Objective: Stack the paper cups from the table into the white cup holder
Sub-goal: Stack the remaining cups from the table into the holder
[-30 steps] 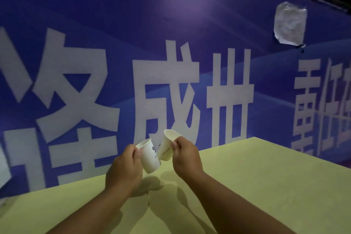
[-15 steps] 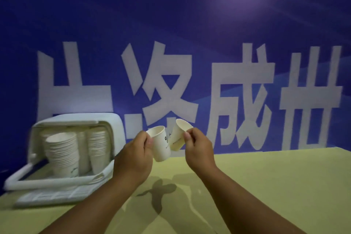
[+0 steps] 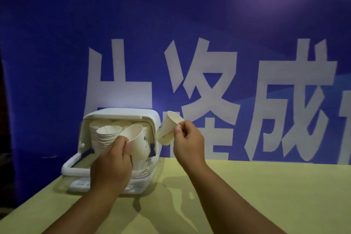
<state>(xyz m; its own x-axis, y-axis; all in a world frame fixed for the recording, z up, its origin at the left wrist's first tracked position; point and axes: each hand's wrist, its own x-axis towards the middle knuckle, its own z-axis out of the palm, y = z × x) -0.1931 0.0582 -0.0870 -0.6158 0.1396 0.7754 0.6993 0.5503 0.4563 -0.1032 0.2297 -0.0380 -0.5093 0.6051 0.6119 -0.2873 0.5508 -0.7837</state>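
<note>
The white cup holder point(image 3: 121, 113) stands open at the table's far left, with stacks of paper cups point(image 3: 106, 135) inside it. My left hand point(image 3: 112, 165) grips one paper cup point(image 3: 137, 142) by its rim, tilted, right in front of the holder's opening. My right hand point(image 3: 187, 143) pinches the rim of a second paper cup point(image 3: 168, 131), held in the air just right of the holder's side wall.
The yellow-green table point(image 3: 266, 186) stretches to the right and towards me. A blue banner point(image 3: 171, 24) with large white characters forms a wall close behind the table. The table's left edge falls off just left of the holder.
The view has swung left and the cup holder has come into view. Both hands have carried their cups left, and the left cup now sits before the holder's opening.
</note>
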